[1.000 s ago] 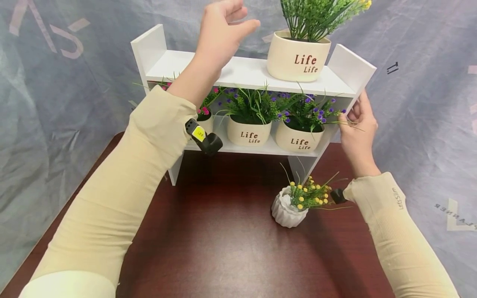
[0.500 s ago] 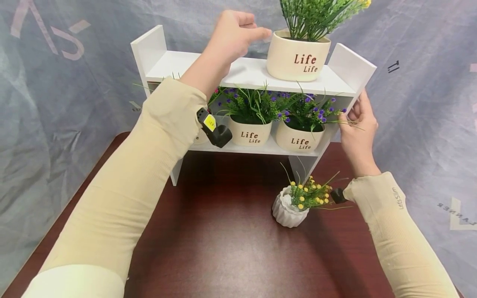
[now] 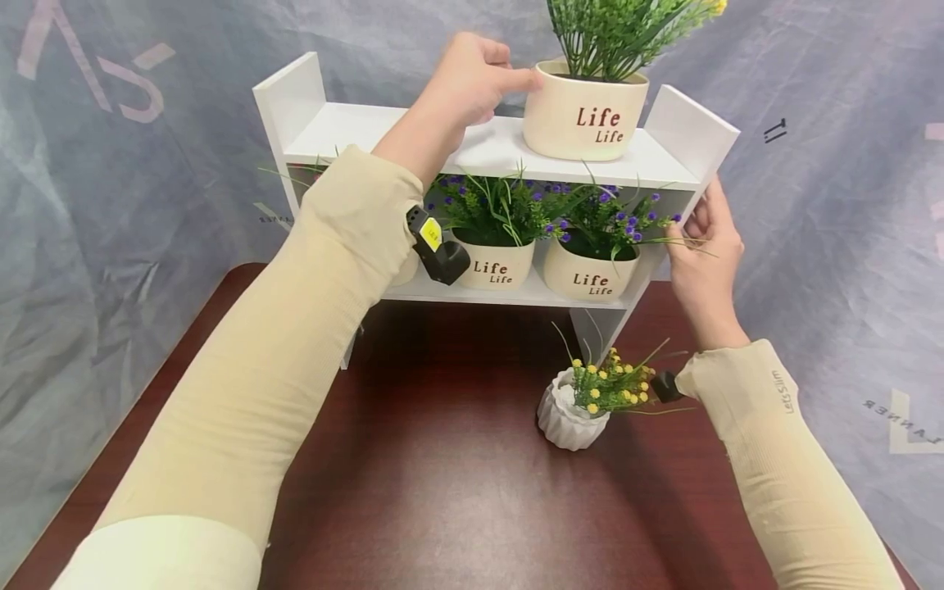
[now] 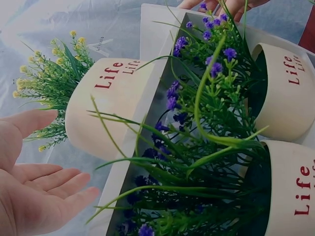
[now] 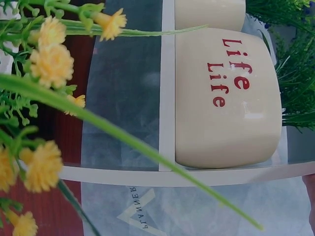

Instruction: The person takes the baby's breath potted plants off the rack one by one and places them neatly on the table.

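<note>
A cream oval flowerpot (image 3: 586, 119) lettered "Life" stands on the top of a white shelf (image 3: 354, 127), holding a green plant (image 3: 615, 37) with yellow flowers. My left hand (image 3: 472, 86) is just left of this pot, its thumb tip close by the rim. In the left wrist view, that hand's fingers (image 4: 54, 179) are spread and fairly straight, with nothing between them and the thumb. At the shelf's right side panel my right hand (image 3: 706, 266) grips the edge, thumb toward the front and the other fingers partly hidden behind it.
Matching pots (image 3: 492, 264) with purple flowers (image 3: 630, 225) fill the lower shelf; another, farther left, is mostly behind my left arm. A white fluted pot (image 3: 571, 422) with small yellow flowers (image 3: 608, 385) stands on the dark red table (image 3: 442, 492). Grey cloth (image 3: 133, 180) hangs around.
My left hand has moved right and slightly down over the top shelf, up to the upper pot's rim. My right hand stays at the side panel.
</note>
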Action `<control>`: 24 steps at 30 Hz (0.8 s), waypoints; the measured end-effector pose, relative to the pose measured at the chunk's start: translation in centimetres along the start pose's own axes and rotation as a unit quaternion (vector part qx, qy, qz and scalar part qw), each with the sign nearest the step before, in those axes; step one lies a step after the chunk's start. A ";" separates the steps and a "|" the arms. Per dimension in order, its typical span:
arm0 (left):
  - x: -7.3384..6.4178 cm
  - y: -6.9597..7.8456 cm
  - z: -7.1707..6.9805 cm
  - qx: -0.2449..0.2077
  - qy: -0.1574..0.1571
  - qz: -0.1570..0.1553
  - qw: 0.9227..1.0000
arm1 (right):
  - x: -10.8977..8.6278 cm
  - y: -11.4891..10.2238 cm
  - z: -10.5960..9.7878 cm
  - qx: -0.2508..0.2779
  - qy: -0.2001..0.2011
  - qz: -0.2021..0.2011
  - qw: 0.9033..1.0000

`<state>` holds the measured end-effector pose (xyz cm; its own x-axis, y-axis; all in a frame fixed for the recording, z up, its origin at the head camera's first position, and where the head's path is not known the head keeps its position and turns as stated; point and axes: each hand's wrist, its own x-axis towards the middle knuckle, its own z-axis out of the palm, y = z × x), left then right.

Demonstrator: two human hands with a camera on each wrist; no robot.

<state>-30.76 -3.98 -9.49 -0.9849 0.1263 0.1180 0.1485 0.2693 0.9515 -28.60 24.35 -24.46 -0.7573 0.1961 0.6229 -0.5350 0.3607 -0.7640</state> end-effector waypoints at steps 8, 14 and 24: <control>0.4 -0.3 0.4 -0.002 -0.012 -0.021 1.000 | 0.1 0.1 0.4 -0.015 -0.004 -0.003 1.000; 0.5 -0.6 0.9 -0.011 -0.019 -0.019 1.000 | 0.2 0.3 0.6 -0.015 -0.004 -0.005 1.000; 1.0 -1.3 2.0 0.055 -0.012 -0.008 0.998 | 0.2 0.6 0.7 -0.019 -0.003 -0.009 1.000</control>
<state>-31.79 -2.32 -11.16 -0.9850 0.1444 0.0948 0.1431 0.3753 0.9158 -29.35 23.95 -24.89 -0.7497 0.1834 0.6358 -0.5347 0.3981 -0.7453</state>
